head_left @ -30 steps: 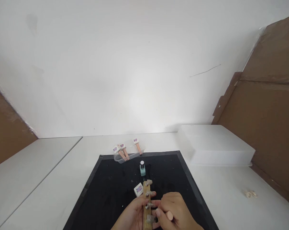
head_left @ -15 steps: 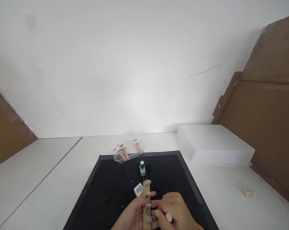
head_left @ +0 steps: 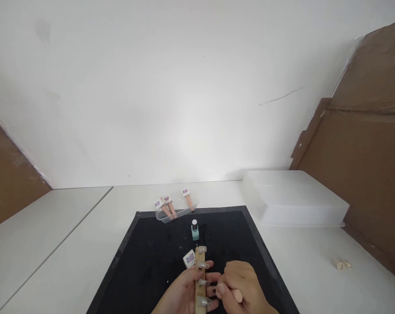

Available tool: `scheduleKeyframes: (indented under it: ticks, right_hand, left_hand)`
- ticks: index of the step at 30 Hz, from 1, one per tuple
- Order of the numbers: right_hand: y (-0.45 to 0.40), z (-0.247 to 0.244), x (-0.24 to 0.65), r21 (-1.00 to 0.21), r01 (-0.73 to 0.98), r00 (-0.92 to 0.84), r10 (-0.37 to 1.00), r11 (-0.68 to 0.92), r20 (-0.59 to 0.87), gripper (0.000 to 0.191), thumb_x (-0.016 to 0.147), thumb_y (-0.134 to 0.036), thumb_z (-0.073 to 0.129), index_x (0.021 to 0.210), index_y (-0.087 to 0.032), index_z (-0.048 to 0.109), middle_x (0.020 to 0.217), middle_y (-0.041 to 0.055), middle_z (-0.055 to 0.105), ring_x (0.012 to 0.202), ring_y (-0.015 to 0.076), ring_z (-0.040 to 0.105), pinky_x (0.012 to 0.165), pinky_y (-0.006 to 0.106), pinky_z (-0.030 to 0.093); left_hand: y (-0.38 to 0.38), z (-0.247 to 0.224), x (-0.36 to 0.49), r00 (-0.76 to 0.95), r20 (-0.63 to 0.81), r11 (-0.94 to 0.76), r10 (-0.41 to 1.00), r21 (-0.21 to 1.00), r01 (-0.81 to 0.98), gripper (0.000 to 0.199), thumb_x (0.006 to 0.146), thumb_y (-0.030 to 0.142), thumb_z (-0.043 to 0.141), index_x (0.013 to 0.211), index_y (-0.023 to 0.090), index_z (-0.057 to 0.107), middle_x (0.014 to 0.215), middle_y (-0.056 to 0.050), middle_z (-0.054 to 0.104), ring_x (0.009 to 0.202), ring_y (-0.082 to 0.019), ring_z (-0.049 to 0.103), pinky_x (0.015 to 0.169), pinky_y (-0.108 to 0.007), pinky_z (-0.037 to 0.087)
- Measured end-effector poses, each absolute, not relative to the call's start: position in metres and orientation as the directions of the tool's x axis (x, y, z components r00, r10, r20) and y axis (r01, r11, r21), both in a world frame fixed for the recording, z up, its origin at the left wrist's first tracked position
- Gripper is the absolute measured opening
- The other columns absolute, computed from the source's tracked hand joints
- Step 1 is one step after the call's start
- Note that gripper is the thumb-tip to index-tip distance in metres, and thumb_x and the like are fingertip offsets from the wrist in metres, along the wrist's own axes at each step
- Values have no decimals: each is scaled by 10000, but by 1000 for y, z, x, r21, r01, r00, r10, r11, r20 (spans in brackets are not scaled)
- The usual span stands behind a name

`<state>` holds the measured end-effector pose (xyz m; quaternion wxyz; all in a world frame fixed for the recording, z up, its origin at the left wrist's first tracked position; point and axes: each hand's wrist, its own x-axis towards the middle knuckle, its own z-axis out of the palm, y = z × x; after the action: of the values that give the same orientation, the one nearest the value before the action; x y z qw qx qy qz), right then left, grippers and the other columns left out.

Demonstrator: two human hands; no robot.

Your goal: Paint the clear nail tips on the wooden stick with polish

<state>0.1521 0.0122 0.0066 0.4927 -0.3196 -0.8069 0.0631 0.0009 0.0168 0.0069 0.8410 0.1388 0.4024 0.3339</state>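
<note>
My left hand [head_left: 182, 290] holds a narrow wooden strip [head_left: 199, 274] upright on the view, its fingers showing behind and to the right of it. Several clear nail tips [head_left: 202, 301] are fixed in a row along the strip. My right hand [head_left: 241, 285] is closed round a pink-handled nail polish brush [head_left: 238, 295], close to the nail tips' right side. A small dark tip shows by its fingers; the rest of the brush is hidden. Beside the strip's left edge is a white square bottle [head_left: 189, 258] with a purple label.
A black mat [head_left: 151, 257] lies under my hands. A teal nail polish bottle [head_left: 195, 231] with a white cap stands beyond the strip. Behind it, a clear tray [head_left: 166, 219] holds several pink-handled bottles [head_left: 188, 199]. A white plastic bin [head_left: 302, 200] and small beige pieces [head_left: 341, 264] are on the right.
My right hand has drawn slightly right, and the pink handle has shifted right with it. The wooden strip is nearly still in my left hand, and the nail tips have tilted slightly.
</note>
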Motion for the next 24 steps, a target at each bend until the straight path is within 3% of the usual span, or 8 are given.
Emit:
scheduleKeyframes:
  ticks: [6,12,18,24]
  right_hand:
    - [13,10,152,-469,415,-312,606,780,732,398,878,-226,342,526,-174,519,406,-10,463,373,113,419,406,234,309]
    - [12,12,149,-654,292,-325,715,698,619,509,915,-335,282,516,-157,543,421,-10,447,402,108,442,433,212,349]
    - [12,11,146,-751,155,-318,752,642,577,420,890,-341,365,608,-145,607,500,11,555,453,110,498,479,193,401]
    - [11,10,145,-812,142,-378,789,566,484,388,859,-342,397,607,-140,612,539,39,587,489,136,538,489,214,417]
  left_hand:
    - [17,6,2,431,-593,733,680,534,-421,296,727,247,528,998,130,523,729,-31,647,634,-145,597,657,-288,409]
    - [19,0,3,430,-569,713,701,544,-442,342,678,269,591,986,127,549,714,-26,635,637,-142,585,684,-282,405]
    - [20,-4,2,416,-581,714,700,561,-418,365,696,290,564,1024,132,534,720,-18,618,635,-147,580,630,-264,400]
    - [18,0,3,394,-595,713,700,564,-415,329,706,243,543,1014,131,541,694,-3,596,628,-135,561,617,-256,400]
